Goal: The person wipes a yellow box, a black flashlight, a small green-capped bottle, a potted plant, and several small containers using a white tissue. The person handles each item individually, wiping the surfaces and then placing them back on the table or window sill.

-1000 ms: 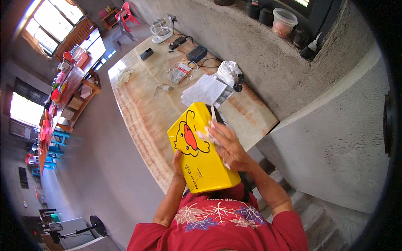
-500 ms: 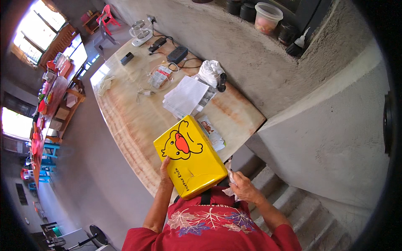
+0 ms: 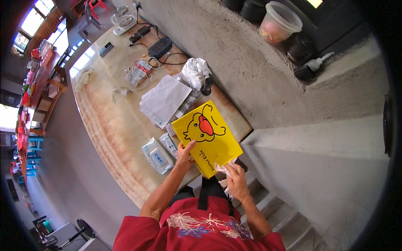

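Note:
A yellow box with a cartoon duck drawn on its lid is held up over the near end of the table. My left hand grips its left edge, thumb on the lid and the other fingers out of sight beneath. Crumpled in my right hand is a white wipe, which touches the box's near right edge. Left of the box lie a white-and-blue wipes pack and a second packet, partly covered by my left hand and the box.
Printed sheets, a white cloth bundle, a coiled cable and a power strip lie farther along the table. A rough wall runs along the right. Steps descend at lower right.
The box has shifted right and turned, with its lid now facing me more squarely. The wipe has come onto its near edge. Both packets left of the box now show more fully.

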Demonstrator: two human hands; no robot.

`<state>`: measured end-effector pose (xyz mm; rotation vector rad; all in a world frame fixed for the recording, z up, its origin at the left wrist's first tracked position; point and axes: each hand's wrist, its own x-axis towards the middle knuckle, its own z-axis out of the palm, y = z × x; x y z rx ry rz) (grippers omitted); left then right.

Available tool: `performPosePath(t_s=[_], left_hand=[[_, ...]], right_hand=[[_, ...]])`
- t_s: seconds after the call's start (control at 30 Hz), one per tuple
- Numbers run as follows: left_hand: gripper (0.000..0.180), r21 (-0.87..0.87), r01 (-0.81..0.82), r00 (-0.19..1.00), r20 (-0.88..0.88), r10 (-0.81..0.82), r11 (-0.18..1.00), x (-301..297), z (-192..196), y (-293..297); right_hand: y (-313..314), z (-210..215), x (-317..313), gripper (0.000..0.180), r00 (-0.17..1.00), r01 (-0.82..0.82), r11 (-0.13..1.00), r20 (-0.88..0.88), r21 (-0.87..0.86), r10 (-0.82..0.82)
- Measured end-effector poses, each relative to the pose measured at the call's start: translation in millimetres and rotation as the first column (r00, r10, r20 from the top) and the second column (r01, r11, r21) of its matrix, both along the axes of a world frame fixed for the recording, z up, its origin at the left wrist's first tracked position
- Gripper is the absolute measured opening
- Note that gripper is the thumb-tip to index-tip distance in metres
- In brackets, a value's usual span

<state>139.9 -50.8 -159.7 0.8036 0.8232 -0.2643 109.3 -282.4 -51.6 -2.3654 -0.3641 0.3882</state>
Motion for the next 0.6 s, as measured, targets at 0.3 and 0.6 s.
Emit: performPosePath(t_s=[0.3, 0.6], left_hand=[[0.074, 0.007, -0.089, 0.995, -0.054, 0.089, 0.996, 83.0, -51.9, -53.7], [0.069, -0.034, -0.054, 0.996, -0.069, 0.052, 0.998, 123.2, -81.8, -69.3]], right_hand=[[-11.5, -11.8, 38.5, 0.044, 0.982, -0.125, 0.992, -0.140, -0.002, 0.124], [-37.5, -24.7, 76.9, 0.045, 0.973, -0.138, 0.989, -0.193, -0.063, 0.123]])
